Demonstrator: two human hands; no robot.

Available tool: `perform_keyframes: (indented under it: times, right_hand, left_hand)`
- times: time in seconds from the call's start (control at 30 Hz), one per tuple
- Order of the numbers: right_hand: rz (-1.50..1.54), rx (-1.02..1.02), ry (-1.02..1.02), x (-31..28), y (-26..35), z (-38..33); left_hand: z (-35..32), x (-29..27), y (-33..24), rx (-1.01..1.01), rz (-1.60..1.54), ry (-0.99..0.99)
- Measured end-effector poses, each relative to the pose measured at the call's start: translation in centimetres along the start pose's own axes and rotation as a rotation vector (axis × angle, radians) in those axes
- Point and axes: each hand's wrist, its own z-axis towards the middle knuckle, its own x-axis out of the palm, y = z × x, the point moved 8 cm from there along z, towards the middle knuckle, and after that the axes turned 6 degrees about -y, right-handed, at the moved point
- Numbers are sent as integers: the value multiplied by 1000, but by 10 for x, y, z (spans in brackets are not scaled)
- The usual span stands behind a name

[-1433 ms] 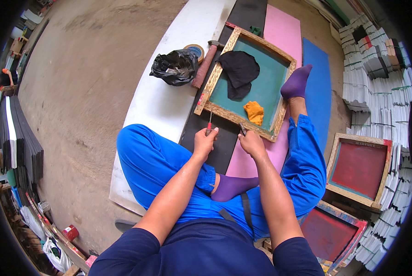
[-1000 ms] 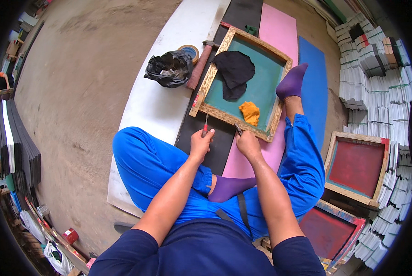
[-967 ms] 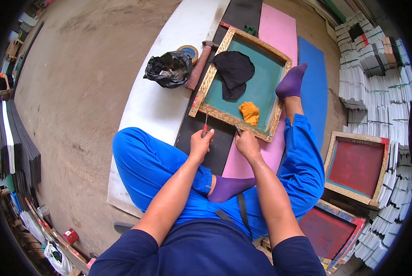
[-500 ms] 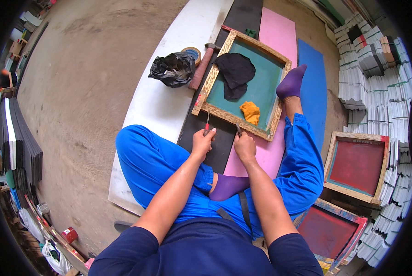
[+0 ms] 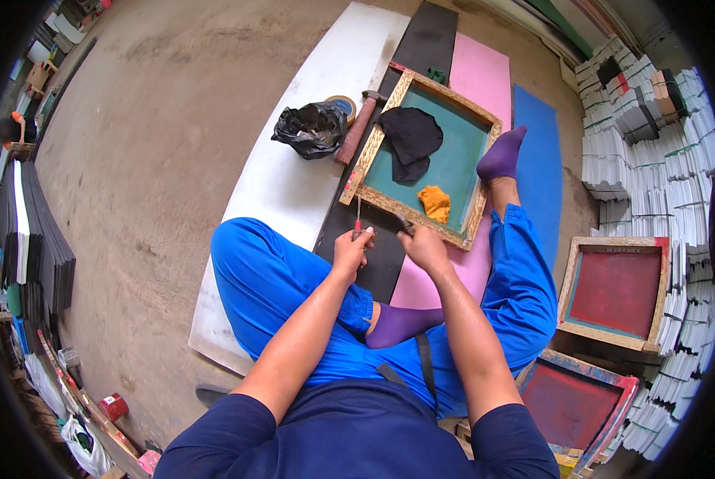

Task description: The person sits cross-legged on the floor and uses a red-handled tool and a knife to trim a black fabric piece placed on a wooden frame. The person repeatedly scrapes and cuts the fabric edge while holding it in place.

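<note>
My left hand (image 5: pixel 351 254) is closed round a screwdriver (image 5: pixel 357 226) with a red handle. Its thin shaft points away from me, with the tip at the near left side of a wooden screen frame (image 5: pixel 409 219). Just to the right, my right hand (image 5: pixel 426 247) grips a small dark tool (image 5: pixel 404 221) whose kind I cannot make out; it sticks out toward the frame's near edge. Green mesh (image 5: pixel 459 144) fills the frame. On it lie a black cloth (image 5: pixel 411 136) and a crumpled orange cloth (image 5: pixel 435 203).
Left of the frame lie a hammer (image 5: pixel 356 132) with a reddish handle, a tape roll (image 5: pixel 343 106) and an open black plastic bag (image 5: pixel 310 132). My purple-socked foot (image 5: pixel 501 156) rests against the frame's right side. Red-mesh frames (image 5: pixel 615 291) and stacked white bundles (image 5: pixel 653 168) stand at right.
My right hand has shifted slightly left, and its dark tool now tilts leftward, closer to the screwdriver. My left hand stays nearly in place. The view has shifted a little.
</note>
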Motion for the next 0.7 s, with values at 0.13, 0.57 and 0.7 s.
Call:
perform_keyframes:
  times: [0.13, 0.57, 0.7]
  right_hand:
    - [539, 227, 443, 48, 16, -34]
    - [751, 188, 686, 82, 25, -51]
    - [800, 287, 825, 92, 22, -62]
  left_hand:
    - [-4, 0, -6, -67, -89, 22]
    - [7, -14, 11, -214, -118, -9]
    - [10, -32, 7, -15, 51, -197]
